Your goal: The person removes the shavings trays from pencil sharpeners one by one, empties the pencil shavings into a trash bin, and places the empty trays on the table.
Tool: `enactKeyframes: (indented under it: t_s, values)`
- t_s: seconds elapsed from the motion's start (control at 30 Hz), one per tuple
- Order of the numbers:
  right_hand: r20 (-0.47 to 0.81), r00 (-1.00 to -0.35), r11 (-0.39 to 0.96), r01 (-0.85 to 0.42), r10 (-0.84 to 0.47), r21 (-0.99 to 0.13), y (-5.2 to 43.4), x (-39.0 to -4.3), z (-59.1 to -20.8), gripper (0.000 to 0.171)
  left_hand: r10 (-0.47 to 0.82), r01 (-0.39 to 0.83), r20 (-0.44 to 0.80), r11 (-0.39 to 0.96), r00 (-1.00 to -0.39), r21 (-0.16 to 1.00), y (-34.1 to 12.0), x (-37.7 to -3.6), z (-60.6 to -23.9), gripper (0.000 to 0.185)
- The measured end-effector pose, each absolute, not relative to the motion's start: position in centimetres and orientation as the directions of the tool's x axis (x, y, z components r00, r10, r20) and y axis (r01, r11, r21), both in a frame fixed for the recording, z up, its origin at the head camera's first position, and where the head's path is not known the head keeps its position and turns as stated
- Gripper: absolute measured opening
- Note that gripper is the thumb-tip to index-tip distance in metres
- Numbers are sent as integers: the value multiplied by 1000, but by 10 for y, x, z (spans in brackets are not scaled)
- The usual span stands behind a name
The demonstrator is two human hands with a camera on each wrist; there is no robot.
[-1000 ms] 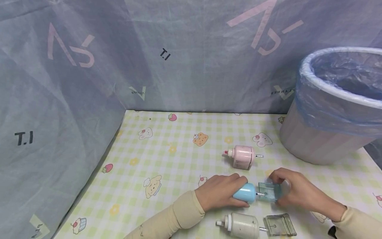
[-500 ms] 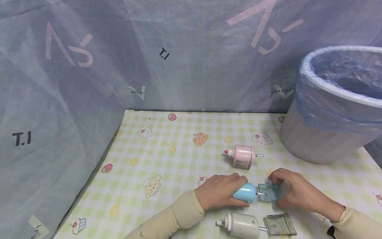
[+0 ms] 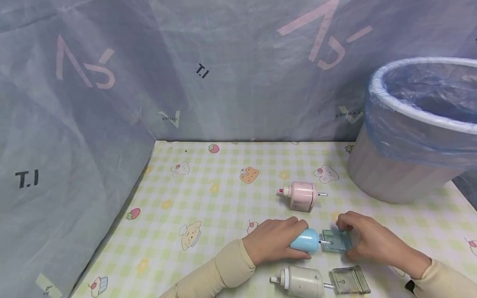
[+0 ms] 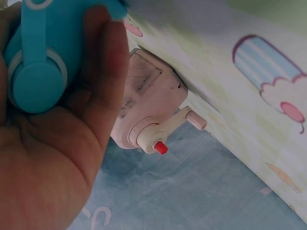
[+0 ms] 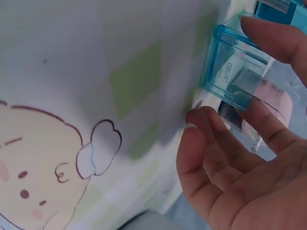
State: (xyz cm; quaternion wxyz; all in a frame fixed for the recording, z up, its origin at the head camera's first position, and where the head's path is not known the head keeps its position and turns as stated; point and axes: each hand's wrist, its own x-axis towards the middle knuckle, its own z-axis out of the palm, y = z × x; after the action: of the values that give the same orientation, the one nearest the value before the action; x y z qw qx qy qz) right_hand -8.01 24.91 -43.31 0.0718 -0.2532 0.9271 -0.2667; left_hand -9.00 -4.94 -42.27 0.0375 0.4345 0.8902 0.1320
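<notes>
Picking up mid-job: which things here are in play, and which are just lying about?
In hand:
blue sharpener, gripped by left hand
blue clear drawer, pinched by right hand

Lying about:
pink sharpener
white sharpener
grey clear drawer
lined bin

Right hand (image 3: 367,240): moved slightly left, toward the round light-blue plastic sharpener body (image 3: 305,241).
Clear blue plastic drawer (image 3: 336,241): now closer to that body.
</notes>
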Motion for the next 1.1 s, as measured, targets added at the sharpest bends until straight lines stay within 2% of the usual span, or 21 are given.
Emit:
enactKeyframes:
  t_s: [0.33, 0.6, 0.77, 0.83, 1.0, 1.1]
  values:
    - [-65, -870, 768, -393, -488, -506, 248, -80, -432, 63, 782, 772, 62, 595, -621, 222, -49, -87, -422, 48]
    - [-91, -853, 765, -409, -514, -497, 251, -82, -427, 71, 788, 784, 43, 604, -615, 142, -48, -88, -417, 63]
    - [-129, -853, 769, -379, -507, -515, 257, -79, -420, 78, 791, 782, 36, 595, -611, 186, -50, -91, -410, 63]
    - [-103, -861, 761, -377, -498, -527, 261, -79, -417, 78, 789, 777, 51, 589, -613, 221, -53, -94, -405, 64]
    - [-24, -894, 757, -365, -448, -542, 274, -84, -407, 69, 779, 780, 122, 579, -615, 236, -58, -107, -393, 73]
    - [-13, -912, 757, -332, -409, -563, 281, -86, -402, 61, 764, 788, 197, 577, -614, 216, -59, -117, -390, 68]
